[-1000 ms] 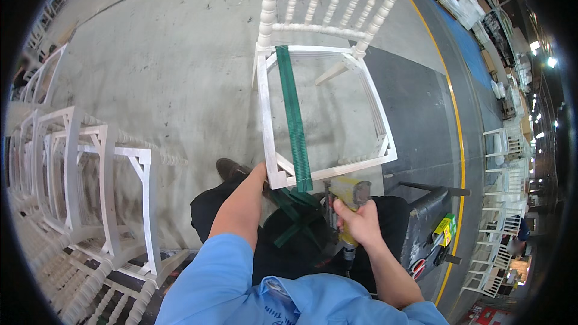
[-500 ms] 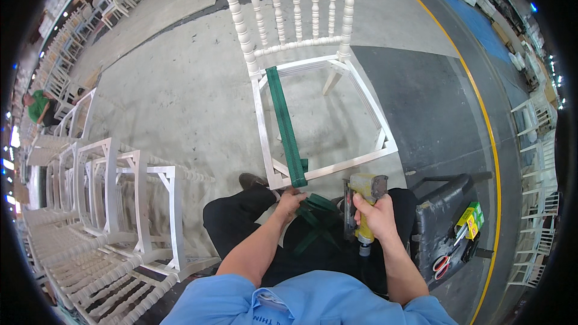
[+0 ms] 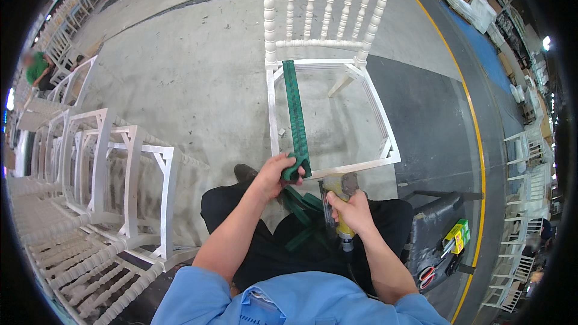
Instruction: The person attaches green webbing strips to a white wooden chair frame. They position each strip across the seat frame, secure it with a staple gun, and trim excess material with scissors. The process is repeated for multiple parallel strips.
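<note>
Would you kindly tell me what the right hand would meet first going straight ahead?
Beyond the yellow tool it holds, the right hand would probably meet the chair's white front rail, though depth is unclear.

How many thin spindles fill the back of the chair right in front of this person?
5. Between the chair's left post and right post, left to right: first, second, middle, fourth, fifth. None looks hidden.
</note>
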`<action>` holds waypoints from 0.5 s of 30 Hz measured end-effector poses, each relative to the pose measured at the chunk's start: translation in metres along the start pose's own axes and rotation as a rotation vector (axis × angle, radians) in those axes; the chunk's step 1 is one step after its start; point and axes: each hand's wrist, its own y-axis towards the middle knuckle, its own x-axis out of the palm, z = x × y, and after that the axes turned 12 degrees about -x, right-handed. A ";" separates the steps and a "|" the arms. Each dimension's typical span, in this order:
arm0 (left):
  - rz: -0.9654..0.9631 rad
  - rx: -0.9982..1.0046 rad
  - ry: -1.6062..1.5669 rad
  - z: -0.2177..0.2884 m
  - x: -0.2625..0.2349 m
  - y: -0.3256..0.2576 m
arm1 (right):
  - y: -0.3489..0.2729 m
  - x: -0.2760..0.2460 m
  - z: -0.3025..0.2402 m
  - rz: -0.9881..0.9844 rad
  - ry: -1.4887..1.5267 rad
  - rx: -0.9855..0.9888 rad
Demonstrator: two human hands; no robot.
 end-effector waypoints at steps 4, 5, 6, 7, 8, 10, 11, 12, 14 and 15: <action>-0.020 -0.029 0.078 0.016 -0.016 0.031 | 0.025 0.017 0.005 -0.023 -0.136 0.044; -0.011 -0.034 0.098 0.016 -0.014 0.037 | 0.028 0.018 0.005 -0.014 -0.159 0.057; -0.001 -0.039 0.119 0.015 -0.013 0.042 | 0.031 0.019 0.005 -0.006 -0.181 0.070; 0.007 -0.034 0.143 0.016 -0.013 0.046 | 0.032 0.021 0.004 -0.003 -0.200 0.081; 0.016 -0.028 0.167 0.016 -0.013 0.050 | 0.034 0.023 0.002 0.001 -0.213 0.088; 0.034 -0.022 0.200 0.017 -0.016 0.054 | 0.035 0.026 0.000 0.009 -0.235 0.097; 0.044 -0.023 0.209 0.017 -0.017 0.056 | 0.036 0.028 0.000 0.000 -0.241 0.107; 0.053 -0.023 0.218 0.017 -0.019 0.057 | 0.037 0.030 -0.001 -0.009 -0.248 0.116; 0.056 -0.034 0.208 0.017 -0.018 0.059 | 0.038 0.031 0.000 -0.006 -0.260 0.120; 0.058 -0.039 0.202 0.017 -0.018 0.060 | 0.038 0.032 0.001 -0.001 -0.263 0.117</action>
